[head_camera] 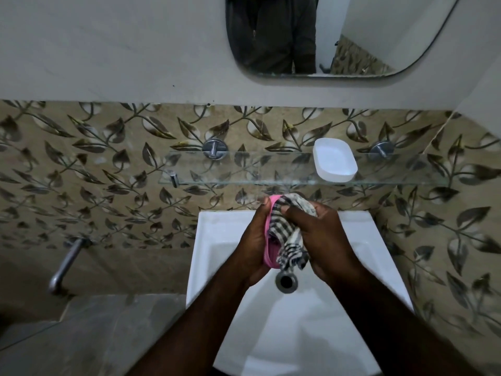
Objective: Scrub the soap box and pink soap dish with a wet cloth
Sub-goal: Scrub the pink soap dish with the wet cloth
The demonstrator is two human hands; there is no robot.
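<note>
The pink soap dish [268,240] is held on edge above the white sink [217,240], clasped in the left hand [252,248], whose grip is closed around its outer side with the fingertips hooked over the far rim. Inside the dish lies a bunched, black-and-white checked cloth [291,234]. The right hand [322,240] has its grip closed on this cloth, thumb and fingers pressing it into the hollow of the dish; a loose end of the cloth hangs down on the near side of the grip, and another fold rises above the knuckles. Whether the cloth is wet cannot be told in the dim light. Just below the two hands sits the metal drain [286,280] of the sink. Beyond the grip, up and to the right, the white soap box [334,164] rests open side up on a glass shelf [230,172], well apart from both hands. The shelf is fixed by round metal mounts [214,149] to a leaf-patterned tiled wall [95,172]. Above the tiles hangs a mirror [339,36]. To the far left of the grip a metal tap [65,264] projects from the wall.
</note>
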